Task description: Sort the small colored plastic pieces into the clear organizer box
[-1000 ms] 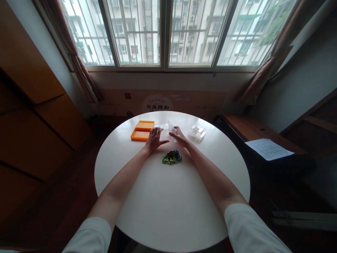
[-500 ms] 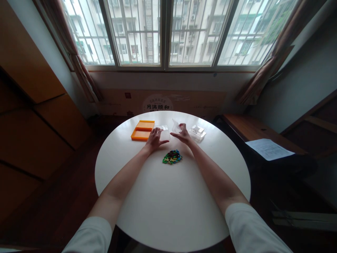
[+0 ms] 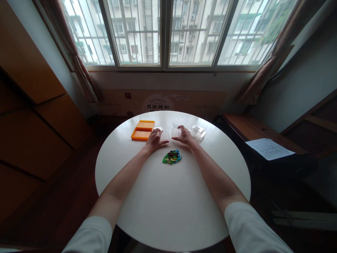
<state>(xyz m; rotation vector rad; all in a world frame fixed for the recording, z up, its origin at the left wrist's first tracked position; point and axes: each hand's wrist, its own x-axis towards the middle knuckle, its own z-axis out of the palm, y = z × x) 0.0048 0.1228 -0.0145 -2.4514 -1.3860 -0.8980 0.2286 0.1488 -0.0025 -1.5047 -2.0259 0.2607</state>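
Observation:
A round white table [image 3: 171, 203] holds a small heap of coloured bricks [image 3: 172, 156] near its middle. Just beyond the heap my left hand [image 3: 154, 139] rests on the table, fingers curled over one half of a clear plastic box [image 3: 164, 134]. My right hand [image 3: 184, 136] grips the other clear half, a small tub [image 3: 176, 131], and sets it down beside the first. Both hands are a short way behind the bricks and do not touch them.
An orange tray in two parts [image 3: 142, 130] lies at the back left of the table. A stack of clear plastic boxes [image 3: 198, 133] sits at the back right. A wooden bench with a sheet of paper [image 3: 268, 148] stands to the right. Windows face me.
My right hand lifted the clear piece away from the left hand, carried it rightward, then lowered it to the table. The left hand stayed almost still.

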